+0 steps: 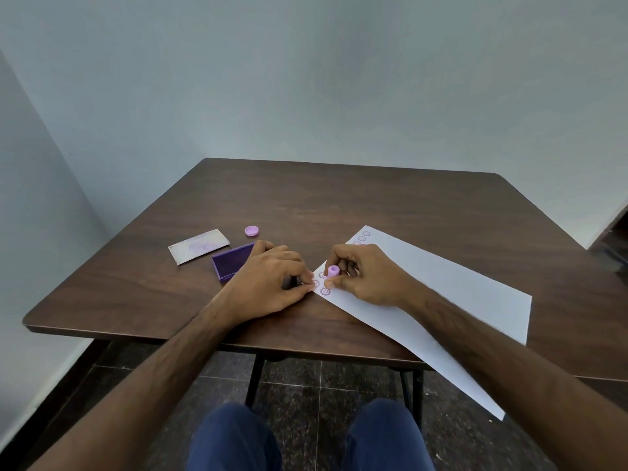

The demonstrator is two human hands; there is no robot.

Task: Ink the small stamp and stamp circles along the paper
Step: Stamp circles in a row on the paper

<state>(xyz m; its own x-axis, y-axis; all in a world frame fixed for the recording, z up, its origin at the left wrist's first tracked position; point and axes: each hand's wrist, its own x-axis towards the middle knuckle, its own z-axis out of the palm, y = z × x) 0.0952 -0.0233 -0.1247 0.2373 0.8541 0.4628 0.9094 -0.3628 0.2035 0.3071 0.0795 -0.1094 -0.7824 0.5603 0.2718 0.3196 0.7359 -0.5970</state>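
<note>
**While pressing: keep the stamp square**

While the right hand [365, 275] is pinching the stamp [333, 270] upright on the paper [441, 283], the left hand [268, 280] is curling fingertips onto its left corner. Press straight down; lift cleanly, beside the last print [325, 291].

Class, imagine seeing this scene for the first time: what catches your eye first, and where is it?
The right hand pinching a small lilac stamp upright on the white paper, beside purple circle prints. Left of it, the left hand steadies the paper's edge, by the open purple ink pad.
</note>
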